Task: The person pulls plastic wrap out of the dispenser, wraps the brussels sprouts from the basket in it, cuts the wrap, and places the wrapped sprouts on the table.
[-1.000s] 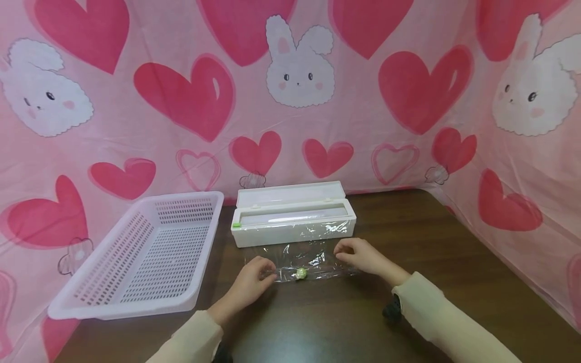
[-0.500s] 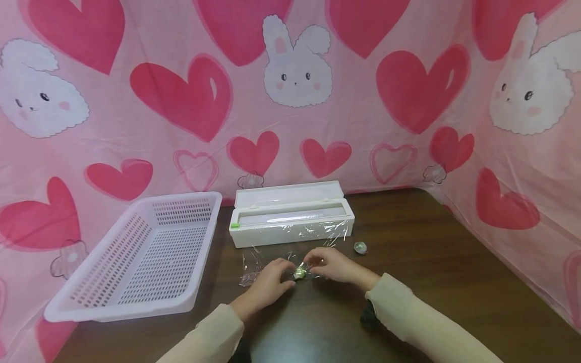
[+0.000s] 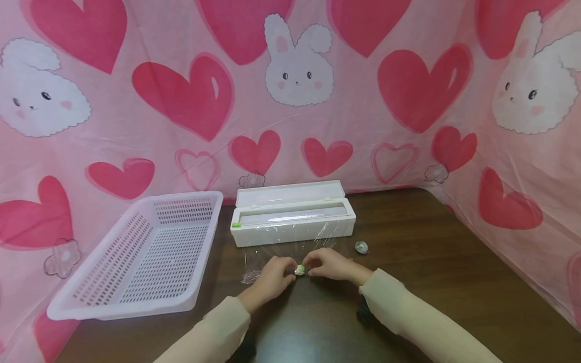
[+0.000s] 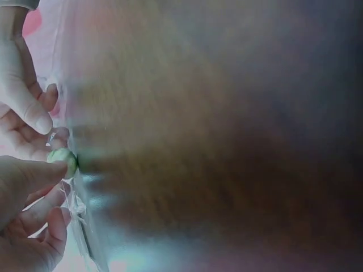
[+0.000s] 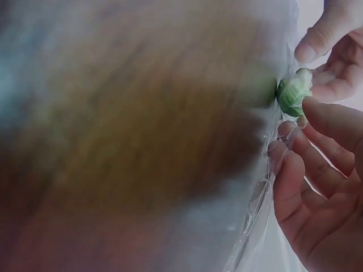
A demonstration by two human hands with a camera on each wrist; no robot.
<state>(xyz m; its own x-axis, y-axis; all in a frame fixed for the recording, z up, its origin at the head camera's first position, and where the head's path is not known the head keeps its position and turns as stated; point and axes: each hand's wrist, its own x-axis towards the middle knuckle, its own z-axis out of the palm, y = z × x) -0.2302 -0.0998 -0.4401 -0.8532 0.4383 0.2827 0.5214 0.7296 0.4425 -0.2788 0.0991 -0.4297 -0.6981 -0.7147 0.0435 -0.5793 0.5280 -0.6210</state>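
Observation:
A small green Brussels sprout (image 3: pixel 300 270) lies at the near edge of a sheet of cling film (image 3: pixel 254 257) pulled out from a white box. Film is gathered around the sprout. From the left, my left hand (image 3: pixel 274 276) pinches the film right beside it; in the left wrist view that thumb overlaps the sprout (image 4: pixel 63 161). My right hand (image 3: pixel 332 263) mirrors it on the other side, thumb and fingers pinching film close to the sprout. Crinkled film (image 5: pixel 258 198) trails past the right fingertips in the right wrist view.
Behind the hands stands the white cling film dispenser (image 3: pixel 292 233), its lid raised and a green slider at its left end. A white perforated basket (image 3: pixel 206 252) sits to the left. Right of the film lies a small film-wrapped ball (image 3: pixel 361 247) on the dark wooden table (image 3: pixel 408 242).
Both hands have moved inward from the sheet's sides to the sprout, bunching film there. The wrapped ball at the right has come into view as the right hand moved off it.

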